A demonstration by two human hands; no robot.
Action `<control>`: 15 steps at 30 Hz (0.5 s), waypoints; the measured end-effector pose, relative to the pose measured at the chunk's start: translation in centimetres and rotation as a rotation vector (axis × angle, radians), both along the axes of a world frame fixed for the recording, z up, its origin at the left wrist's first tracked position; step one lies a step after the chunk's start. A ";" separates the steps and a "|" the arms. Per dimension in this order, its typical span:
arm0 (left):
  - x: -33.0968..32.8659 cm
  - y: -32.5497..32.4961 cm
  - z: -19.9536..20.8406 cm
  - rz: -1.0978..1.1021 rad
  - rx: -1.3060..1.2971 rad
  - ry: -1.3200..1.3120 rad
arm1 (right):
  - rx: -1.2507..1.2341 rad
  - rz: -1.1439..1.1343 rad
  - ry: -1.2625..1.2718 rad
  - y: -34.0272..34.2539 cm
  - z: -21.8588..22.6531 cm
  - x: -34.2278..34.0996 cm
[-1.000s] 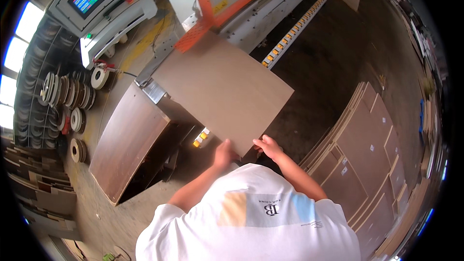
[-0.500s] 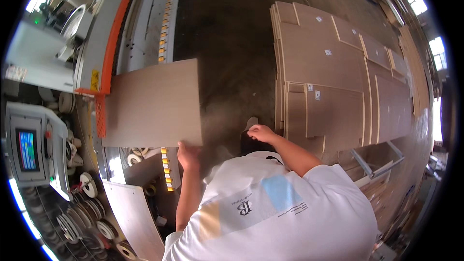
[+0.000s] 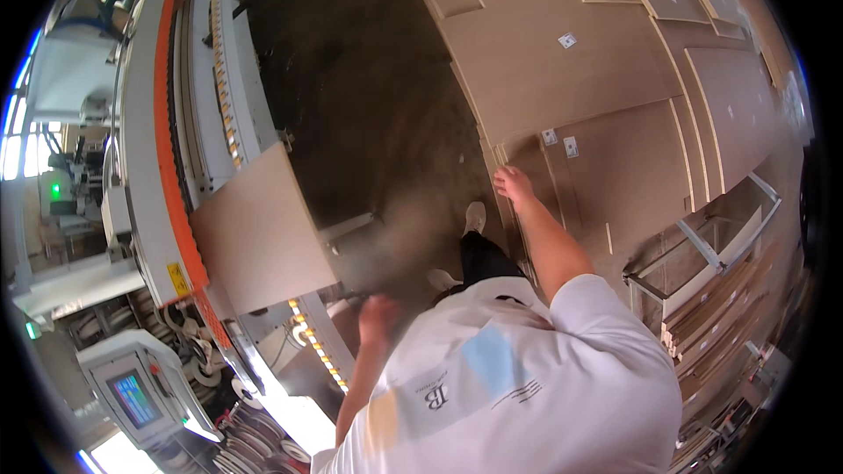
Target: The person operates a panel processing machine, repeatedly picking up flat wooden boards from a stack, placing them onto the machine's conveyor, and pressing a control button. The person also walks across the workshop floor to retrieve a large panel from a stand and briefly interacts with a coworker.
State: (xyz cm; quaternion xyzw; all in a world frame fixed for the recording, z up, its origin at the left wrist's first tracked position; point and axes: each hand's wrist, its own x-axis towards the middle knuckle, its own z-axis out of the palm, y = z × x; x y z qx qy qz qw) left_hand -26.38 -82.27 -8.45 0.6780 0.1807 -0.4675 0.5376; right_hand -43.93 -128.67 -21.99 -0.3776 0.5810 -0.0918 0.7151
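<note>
A flat brown panel lies on the edge of a long machine, partly over its row of yellow rollers. My left hand is off the panel, just beyond its near right corner; motion smears its fingers. My right hand is over the left edge of a broad stack of brown panels. Its fingers look loosely bent and slightly apart, with nothing visible in them. Whether they touch the stack I cannot tell. Smaller panels with white labels lie on top of the stack.
A control box with a lit screen stands at the lower left, beside several rolls of edging. Right of me are a metal frame and stacked strips. My shoes are on the dark floor between machine and stack.
My left hand has come away from the panel's near edge. My right hand has reached up and right to the stack. The view has turned, and the panel sits more tilted in it.
</note>
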 end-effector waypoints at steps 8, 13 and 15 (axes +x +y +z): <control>-2.8 7.9 -8.0 -0.553 0.295 -0.183 | 0.173 -0.483 -0.115 -7.2 -3.8 3.9; -0.2 7.0 -4.7 -0.763 0.207 -0.437 | 0.171 -0.637 -0.157 -6.9 -3.3 4.8; 1.3 7.4 -4.9 -0.895 0.150 -0.559 | 0.140 -0.626 -0.128 -6.5 -3.0 4.8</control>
